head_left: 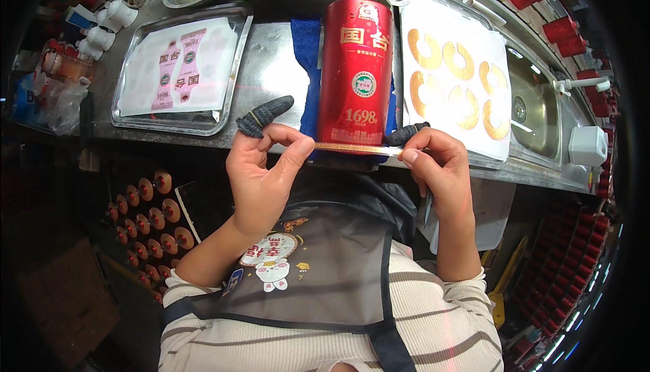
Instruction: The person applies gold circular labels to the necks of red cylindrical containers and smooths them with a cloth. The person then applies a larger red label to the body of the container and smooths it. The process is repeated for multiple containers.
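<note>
Thin, straight gold strip [355, 148] at 3 o'clock from left hand [263, 176], 9 o'clock from right hand [441, 172], each pinching one end. Tall, glossy red cylindrical bottle [355, 64] just beyond, at 12. Left index, in grey knitted sleeve [267, 115], lifted toward 2. Forearms [220, 247] slant in from 7 and 5.

1. Passage is left over the silver metal counter [267, 60], between blue cloth [306, 47] and a rectangular steel tray [227, 98].
2. The middle is blocked by a red cylindrical bottle [355, 67], fronted by a thin gold strip [355, 148].
3. Rightward, space is taken by a white sheet [440, 132].
</note>
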A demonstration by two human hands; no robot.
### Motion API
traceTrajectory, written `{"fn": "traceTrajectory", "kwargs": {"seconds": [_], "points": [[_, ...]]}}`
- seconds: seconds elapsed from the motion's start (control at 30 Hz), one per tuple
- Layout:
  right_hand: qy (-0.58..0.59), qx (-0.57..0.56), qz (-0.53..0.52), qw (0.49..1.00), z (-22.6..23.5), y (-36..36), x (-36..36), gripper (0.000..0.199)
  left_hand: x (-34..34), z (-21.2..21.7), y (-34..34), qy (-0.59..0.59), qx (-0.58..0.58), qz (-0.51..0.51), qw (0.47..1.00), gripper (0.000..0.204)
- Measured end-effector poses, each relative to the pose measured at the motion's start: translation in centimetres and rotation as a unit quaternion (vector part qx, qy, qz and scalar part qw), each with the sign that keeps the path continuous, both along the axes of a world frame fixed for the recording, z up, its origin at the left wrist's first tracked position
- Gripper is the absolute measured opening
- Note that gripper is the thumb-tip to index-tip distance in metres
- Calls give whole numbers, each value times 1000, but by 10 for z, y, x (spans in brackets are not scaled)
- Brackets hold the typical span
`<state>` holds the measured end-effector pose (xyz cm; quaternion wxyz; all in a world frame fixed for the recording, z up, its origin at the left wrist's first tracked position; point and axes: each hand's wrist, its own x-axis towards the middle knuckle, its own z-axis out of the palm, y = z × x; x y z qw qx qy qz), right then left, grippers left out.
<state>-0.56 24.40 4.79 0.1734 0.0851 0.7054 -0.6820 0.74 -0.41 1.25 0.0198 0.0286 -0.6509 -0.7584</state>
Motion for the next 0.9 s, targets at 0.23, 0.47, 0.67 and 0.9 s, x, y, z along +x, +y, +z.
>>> {"fn": "traceTrajectory", "kwargs": {"seconds": [0.23, 0.47, 0.67, 0.9], "points": [[5, -2, -21, 1000, -6, 0, 6, 11, -3, -7, 5, -9, 1, -6, 1000, 42], [7, 3, -25, 1000, -15, -2, 6, 10, -5, -11, 6, -3, 1, -8, 1000, 41], [0, 11, -10, 1000, -21, -4, 6, 8, -4, -15, 2, -13, -5, -11, 1000, 40], [-4, 1, -3, 1000, -23, 0, 5, 8, -4, -15, 4, -16, -11, -13, 1000, 35]]}}
